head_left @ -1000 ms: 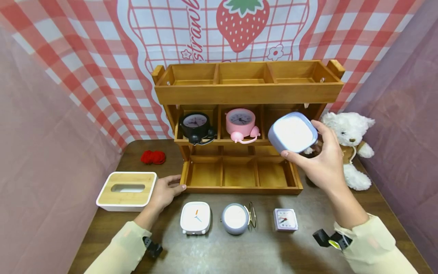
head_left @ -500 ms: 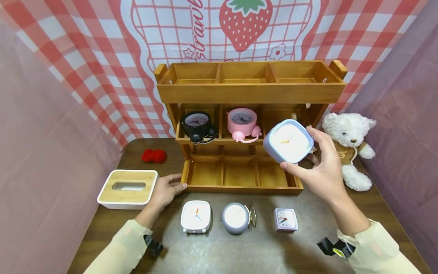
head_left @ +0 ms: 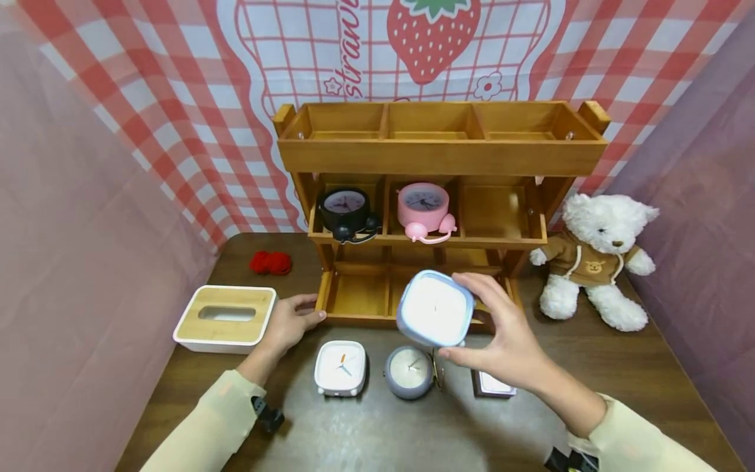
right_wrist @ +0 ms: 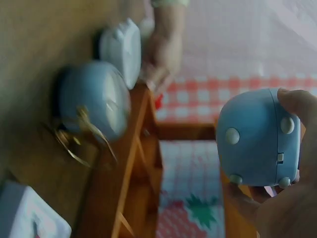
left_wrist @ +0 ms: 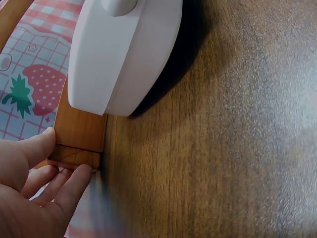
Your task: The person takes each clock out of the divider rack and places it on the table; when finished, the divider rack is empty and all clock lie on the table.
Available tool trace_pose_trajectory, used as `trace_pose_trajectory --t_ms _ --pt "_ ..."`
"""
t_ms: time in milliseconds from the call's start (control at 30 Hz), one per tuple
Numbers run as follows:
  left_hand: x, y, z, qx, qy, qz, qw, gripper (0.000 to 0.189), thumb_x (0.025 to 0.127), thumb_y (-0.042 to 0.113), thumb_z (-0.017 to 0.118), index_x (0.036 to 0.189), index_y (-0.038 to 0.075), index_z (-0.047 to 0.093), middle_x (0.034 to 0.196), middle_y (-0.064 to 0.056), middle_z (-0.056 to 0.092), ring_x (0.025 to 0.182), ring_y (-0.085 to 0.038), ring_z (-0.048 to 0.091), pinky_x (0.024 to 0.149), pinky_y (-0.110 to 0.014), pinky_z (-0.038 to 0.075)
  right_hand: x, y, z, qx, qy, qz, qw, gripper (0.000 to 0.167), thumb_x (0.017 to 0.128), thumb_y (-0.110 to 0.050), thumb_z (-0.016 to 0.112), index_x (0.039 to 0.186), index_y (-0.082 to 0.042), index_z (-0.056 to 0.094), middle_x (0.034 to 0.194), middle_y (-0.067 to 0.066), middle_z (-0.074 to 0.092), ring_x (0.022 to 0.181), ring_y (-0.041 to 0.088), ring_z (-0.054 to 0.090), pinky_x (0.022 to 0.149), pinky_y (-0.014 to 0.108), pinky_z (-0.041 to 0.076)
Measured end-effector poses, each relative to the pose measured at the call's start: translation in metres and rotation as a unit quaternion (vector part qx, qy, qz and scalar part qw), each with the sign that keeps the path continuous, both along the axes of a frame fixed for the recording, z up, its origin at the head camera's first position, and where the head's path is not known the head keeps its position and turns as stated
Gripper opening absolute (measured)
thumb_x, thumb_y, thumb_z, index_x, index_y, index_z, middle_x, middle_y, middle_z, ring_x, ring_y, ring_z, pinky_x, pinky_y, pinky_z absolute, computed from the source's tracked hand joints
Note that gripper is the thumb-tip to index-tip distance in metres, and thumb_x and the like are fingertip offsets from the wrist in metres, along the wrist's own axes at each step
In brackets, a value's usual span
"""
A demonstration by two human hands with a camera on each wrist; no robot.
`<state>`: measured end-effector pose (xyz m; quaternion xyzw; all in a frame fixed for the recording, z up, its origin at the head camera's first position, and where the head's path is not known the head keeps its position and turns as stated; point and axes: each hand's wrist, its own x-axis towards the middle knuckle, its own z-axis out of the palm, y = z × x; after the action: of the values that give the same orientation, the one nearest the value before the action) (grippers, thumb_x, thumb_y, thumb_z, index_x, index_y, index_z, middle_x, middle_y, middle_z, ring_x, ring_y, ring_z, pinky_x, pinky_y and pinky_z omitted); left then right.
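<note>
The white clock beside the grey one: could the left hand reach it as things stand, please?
Probably yes: nothing visible stands between the left hand and the white clock, though that hand holds the wooden rack.

The one word I can read is on the cloth (head_left: 283, 62): red lettering running sideways up the head view, "straw", with a further letter cut off at the top edge. Dial markings on the black clock (head_left: 347, 211) and pink clock (head_left: 423, 208) are too small for me to make out. I see only hands on the faces of the white clock (head_left: 340, 367) and grey clock (head_left: 408, 372); the blue clock (head_left: 435, 308) has a washed-out face.
</note>
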<state>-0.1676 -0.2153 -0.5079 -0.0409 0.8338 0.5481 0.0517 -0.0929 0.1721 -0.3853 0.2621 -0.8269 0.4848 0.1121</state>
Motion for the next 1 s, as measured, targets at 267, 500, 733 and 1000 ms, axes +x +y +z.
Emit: trace_pose_trajectory --t_ms 267,500,733,1000 --pt "0.000 0.000 -0.001 0.010 -0.008 -0.001 0.9999 0.048 0.092 0.004 0.075 0.136 -0.010 0.059 0.128 -0.031 0.066 0.117 -0.036 0.068 0.079 -0.019 0.054 0.022 -0.038 -0.035 -0.017 -0.064 0.114 0.9913 0.096 0.067 -0.027 0.098 0.149 -0.011 0.050 0.144 0.005 0.052 0.124 0.021 0.056 0.096 0.035 0.057" --pt "-0.001 -0.001 0.002 -0.001 -0.007 -0.009 0.9999 0.050 0.093 0.007 0.076 0.137 -0.009 0.058 0.130 -0.030 0.065 0.119 -0.038 0.067 0.083 -0.023 0.055 0.044 -0.072 -0.065 0.032 -0.049 0.170 0.9837 0.098 0.069 -0.040 0.095 0.152 -0.018 0.046 0.145 0.002 0.052 0.130 0.018 0.053 0.107 0.038 0.048" --pt "-0.002 -0.001 0.000 -0.002 -0.011 -0.001 0.9999 0.050 0.092 0.007 0.076 0.137 -0.006 0.060 0.129 -0.027 0.067 0.118 -0.036 0.067 0.082 -0.021 0.055 0.058 -0.094 -0.091 0.011 -0.023 0.237 0.9713 0.098 0.071 -0.032 0.095 0.151 -0.012 0.044 0.144 0.007 0.051 0.124 0.016 0.055 0.095 0.026 0.053" --pt "-0.003 -0.001 -0.001 0.009 -0.016 0.000 0.9998 0.050 0.091 0.006 0.076 0.137 -0.005 0.059 0.129 -0.027 0.067 0.119 -0.035 0.067 0.082 -0.021 0.055 0.066 -0.107 -0.110 0.006 -0.067 0.247 0.9666 0.096 0.068 -0.026 0.097 0.149 -0.011 0.047 0.145 0.006 0.050 0.126 0.014 0.054 0.096 0.025 0.053"
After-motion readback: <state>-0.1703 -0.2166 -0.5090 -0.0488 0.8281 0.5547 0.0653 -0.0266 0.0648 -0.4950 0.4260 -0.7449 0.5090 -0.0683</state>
